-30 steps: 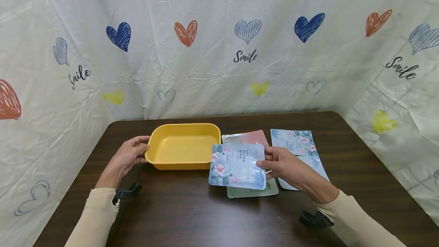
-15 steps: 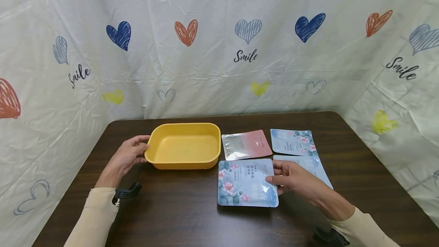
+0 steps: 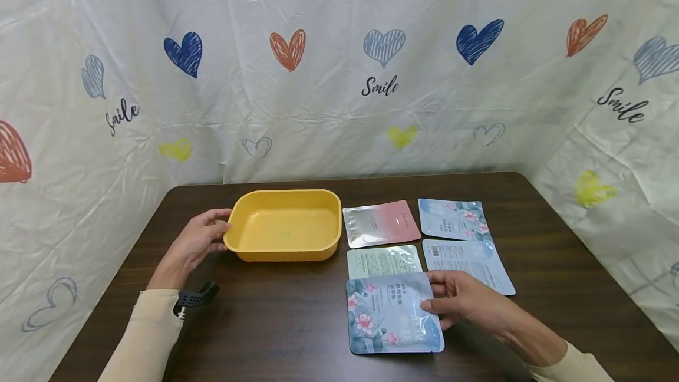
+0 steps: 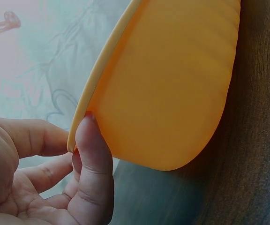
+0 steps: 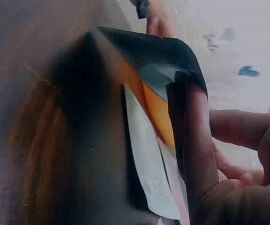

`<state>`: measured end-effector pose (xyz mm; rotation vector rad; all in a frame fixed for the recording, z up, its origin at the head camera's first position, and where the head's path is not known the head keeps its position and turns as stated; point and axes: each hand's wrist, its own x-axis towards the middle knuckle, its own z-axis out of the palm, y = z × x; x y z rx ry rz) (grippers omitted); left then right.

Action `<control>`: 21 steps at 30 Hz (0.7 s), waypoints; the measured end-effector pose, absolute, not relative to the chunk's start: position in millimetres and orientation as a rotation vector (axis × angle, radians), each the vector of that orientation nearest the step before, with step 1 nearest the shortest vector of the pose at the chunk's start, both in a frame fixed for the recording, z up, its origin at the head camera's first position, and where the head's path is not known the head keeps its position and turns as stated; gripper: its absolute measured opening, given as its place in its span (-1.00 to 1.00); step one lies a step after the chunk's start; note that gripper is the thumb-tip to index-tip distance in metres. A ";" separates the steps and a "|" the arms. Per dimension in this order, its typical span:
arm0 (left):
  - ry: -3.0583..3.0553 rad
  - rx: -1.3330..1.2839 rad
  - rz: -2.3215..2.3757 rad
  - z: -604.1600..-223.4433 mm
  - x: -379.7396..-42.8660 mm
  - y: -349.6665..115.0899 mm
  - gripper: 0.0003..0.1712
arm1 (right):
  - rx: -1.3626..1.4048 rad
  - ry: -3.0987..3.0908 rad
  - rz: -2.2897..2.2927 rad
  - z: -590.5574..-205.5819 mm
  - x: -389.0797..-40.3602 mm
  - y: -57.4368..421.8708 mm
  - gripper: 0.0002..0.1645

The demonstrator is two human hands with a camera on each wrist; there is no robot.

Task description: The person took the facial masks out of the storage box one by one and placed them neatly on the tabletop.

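My left hand (image 3: 193,243) pinches the left rim of a yellow plastic basin (image 3: 286,255), with nothing inside it. In the left wrist view, the thumb and a finger close on the rim of the basin (image 4: 163,93). Between thumb and fingers, my right hand (image 3: 467,302) grips the right edge of a blue flowered foil sachet (image 3: 392,317). This sachet (image 5: 153,51) looks dark and stands off the table in the right wrist view. It overlaps the lower part of a pale green sachet (image 3: 384,259) in the head view.
A pink and silver sachet (image 3: 382,224) lies right of the basin. Farther right lie a flowered blue sachet (image 3: 453,219) and a plainer light blue one with a barcode. All rest on a dark wooden table (image 3: 254,335). A heart-printed white cloth (image 3: 329,134) hangs behind.
The right hand has drawn the blue flowered sachet toward the body and slightly right, uncovering the pink and part of the green sachet. The left hand stays at the basin's rim.
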<state>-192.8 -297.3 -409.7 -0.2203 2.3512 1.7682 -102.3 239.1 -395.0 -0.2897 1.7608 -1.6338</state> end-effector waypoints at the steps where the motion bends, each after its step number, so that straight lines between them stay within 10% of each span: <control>1: 2.352 -0.223 1.767 -409.6 -192.9 -297.4 -0.39 | -0.288 1.750 -1.634 -396.2 -101.4 239.9 -0.28; 21: 2.343 -0.219 1.777 -409.2 -192.3 -297.9 -0.38 | -0.450 1.561 -1.552 -409.6 -88.4 243.0 -0.43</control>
